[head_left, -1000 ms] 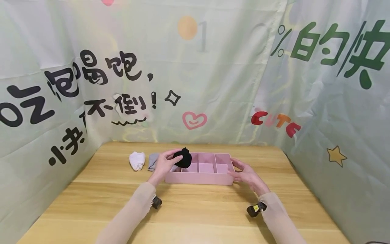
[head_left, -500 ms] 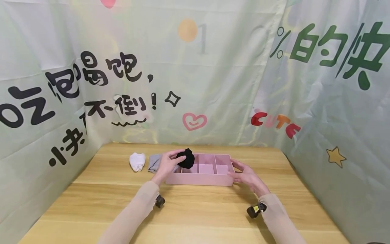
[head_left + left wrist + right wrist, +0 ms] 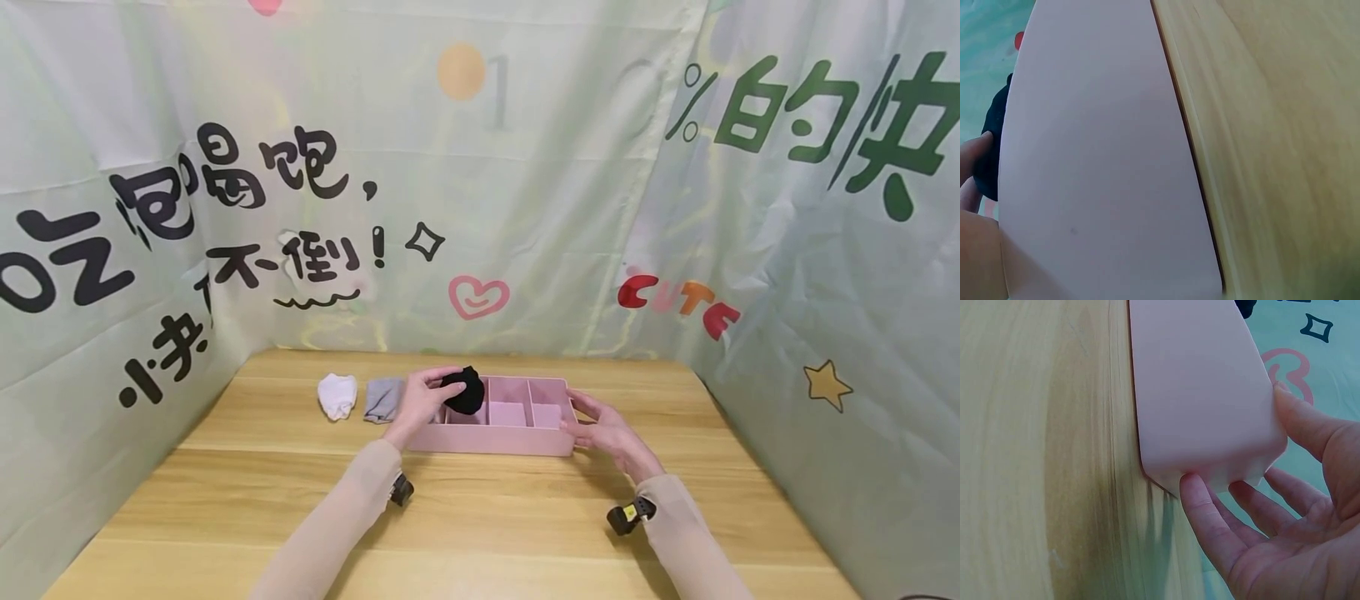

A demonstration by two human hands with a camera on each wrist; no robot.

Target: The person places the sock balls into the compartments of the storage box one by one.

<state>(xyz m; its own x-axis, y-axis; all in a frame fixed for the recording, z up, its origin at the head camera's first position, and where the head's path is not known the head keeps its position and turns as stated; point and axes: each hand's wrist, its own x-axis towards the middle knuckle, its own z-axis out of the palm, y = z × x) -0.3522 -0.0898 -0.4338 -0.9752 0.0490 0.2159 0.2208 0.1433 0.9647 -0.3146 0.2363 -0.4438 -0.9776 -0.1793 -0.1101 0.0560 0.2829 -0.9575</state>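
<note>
My left hand (image 3: 420, 407) pinches a black rolled-up sock (image 3: 466, 392) between thumb and fingers, over the left part of a pink divided storage box (image 3: 491, 441). In the left wrist view the sock (image 3: 994, 147) shows just past the rim, part of it hidden by the box's long wall (image 3: 1097, 150). At the box's right end, my right hand (image 3: 607, 432) holds it; the thumb (image 3: 1304, 422) lies at the rim and the fingertips touch the end wall. The two right-hand compartments hold nothing; the hand and sock cover part of the left ones.
Left of the box, a grey folded cloth bundle (image 3: 382, 400) lies partly behind the left hand. Farther left sits a white cloth bundle (image 3: 337, 396). Printed fabric curtains (image 3: 480, 200) enclose the wooden table (image 3: 480, 517) at the back and sides.
My left hand has shifted right along the box with the black sock, uncovering more of the grey bundle. The right hand and the box have stayed in place.
</note>
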